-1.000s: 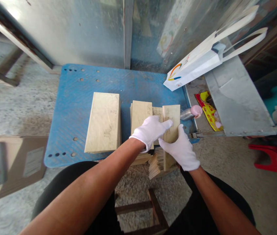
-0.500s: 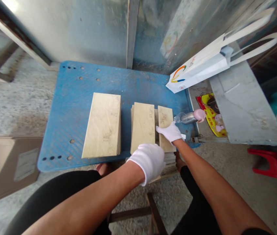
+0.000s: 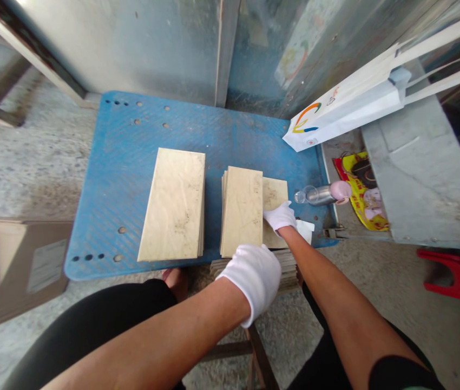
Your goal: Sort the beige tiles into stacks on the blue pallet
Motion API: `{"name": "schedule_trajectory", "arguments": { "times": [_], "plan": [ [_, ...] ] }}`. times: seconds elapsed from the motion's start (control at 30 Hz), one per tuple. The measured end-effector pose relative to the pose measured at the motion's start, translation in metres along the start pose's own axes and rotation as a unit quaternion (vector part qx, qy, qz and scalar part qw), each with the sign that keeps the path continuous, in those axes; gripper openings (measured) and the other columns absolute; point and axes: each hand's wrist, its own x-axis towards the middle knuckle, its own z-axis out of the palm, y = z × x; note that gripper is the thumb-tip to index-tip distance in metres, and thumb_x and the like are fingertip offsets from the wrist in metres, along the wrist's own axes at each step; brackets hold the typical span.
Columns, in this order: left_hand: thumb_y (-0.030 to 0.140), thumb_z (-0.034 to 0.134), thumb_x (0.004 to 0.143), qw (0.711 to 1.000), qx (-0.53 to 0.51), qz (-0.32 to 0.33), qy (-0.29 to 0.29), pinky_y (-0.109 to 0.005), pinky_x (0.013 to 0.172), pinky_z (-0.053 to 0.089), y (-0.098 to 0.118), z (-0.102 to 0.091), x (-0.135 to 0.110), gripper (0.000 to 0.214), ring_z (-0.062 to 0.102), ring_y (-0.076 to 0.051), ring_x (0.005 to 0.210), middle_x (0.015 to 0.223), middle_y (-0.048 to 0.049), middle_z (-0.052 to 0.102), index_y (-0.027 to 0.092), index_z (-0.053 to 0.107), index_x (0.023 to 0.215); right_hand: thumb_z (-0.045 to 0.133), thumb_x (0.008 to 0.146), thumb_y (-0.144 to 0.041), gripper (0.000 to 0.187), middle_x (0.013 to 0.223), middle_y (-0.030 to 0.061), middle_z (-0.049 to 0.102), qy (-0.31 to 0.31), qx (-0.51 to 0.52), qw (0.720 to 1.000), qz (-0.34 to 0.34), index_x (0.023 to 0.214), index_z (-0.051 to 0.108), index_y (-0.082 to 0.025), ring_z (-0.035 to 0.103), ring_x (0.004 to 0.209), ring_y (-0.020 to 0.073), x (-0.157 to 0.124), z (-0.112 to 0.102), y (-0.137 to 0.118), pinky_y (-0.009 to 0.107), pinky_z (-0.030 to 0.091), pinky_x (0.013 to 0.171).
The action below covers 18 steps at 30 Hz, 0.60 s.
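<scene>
My left hand (image 3: 255, 279), in a white glove, is closed at the near end of the middle stack of pale wooden boards (image 3: 242, 211). Its fingertips and anything in them are hidden. In a matching glove, my right hand (image 3: 282, 218) grips a board (image 3: 274, 192) on the right, with the thumb side against the middle stack's edge. That board shows dark smudges and sits beside the stack, partly covered by the hand. More board edges (image 3: 287, 264) show below. To the left lies another stack of boards (image 3: 172, 206).
The stacks rest on a blue plastic tabletop (image 3: 112, 162). At right are a white paper bag (image 3: 343, 116), a pink-capped bottle (image 3: 327, 194), a white scrap (image 3: 305, 230) and a metal ledge (image 3: 420, 173). A cardboard box (image 3: 47, 227) stands left; a red stool (image 3: 449, 276) is right.
The gap between the middle stack and the right-hand board has closed. My right hand has drawn in slightly, exposing more of the white scrap. The view has shifted a little.
</scene>
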Motion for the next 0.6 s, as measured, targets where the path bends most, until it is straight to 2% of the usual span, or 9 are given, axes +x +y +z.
{"name": "schedule_trajectory", "arguments": {
  "times": [0.23, 0.33, 0.47, 0.6],
  "plan": [
    [0.004, 0.044, 0.082, 1.0, 0.0, 0.007, -0.007, -0.036, 0.06, 0.051, 0.001, 0.002, 0.004, 0.026, 0.07, -0.035, 0.083, 0.093, -0.0219, 0.067, 0.005, 0.069, 0.091, 0.072, 0.063, -0.066, 0.129, 0.136, 0.0319, 0.044, 0.021, -0.001, 1.0, 0.015, 0.153, 0.009, 0.001, 0.047, 0.128, 0.0384, -0.005, 0.008, -0.006, 0.048, 0.041, 0.103],
    [0.005, 0.043, 0.084, 1.0, 0.005, 0.004, -0.018, -0.037, 0.06, 0.051, 0.0, 0.0, 0.006, 0.029, 0.07, -0.034, 0.081, 0.092, -0.0217, 0.067, 0.002, 0.067, 0.101, 0.071, 0.064, -0.066, 0.125, 0.137, 0.0324, 0.044, 0.024, 0.009, 1.0, 0.011, 0.151, 0.014, 0.003, 0.05, 0.126, 0.0391, -0.005, 0.008, -0.002, 0.048, 0.041, 0.103],
    [0.009, 0.046, 0.085, 1.0, -0.005, -0.003, -0.024, -0.039, 0.065, 0.054, -0.002, -0.004, 0.007, 0.032, 0.07, -0.034, 0.084, 0.091, -0.0215, 0.069, 0.001, 0.065, 0.11, 0.062, 0.077, -0.064, 0.098, 0.132, 0.0303, 0.053, 0.013, 0.037, 0.999, -0.018, 0.142, 0.034, 0.004, 0.054, 0.123, 0.0364, -0.006, -0.005, 0.011, 0.043, 0.043, 0.101],
    [0.014, 0.051, 0.087, 0.999, -0.024, -0.016, -0.014, -0.041, 0.073, 0.054, -0.002, -0.008, 0.007, 0.03, 0.07, -0.034, 0.089, 0.094, -0.0222, 0.071, 0.004, 0.068, 0.109, 0.051, 0.086, -0.062, 0.069, 0.125, 0.0243, 0.062, 0.036, 0.038, 0.998, -0.047, 0.124, 0.056, -0.004, 0.057, 0.12, 0.0347, -0.022, -0.035, 0.032, 0.042, 0.043, 0.101]
  ]
}}
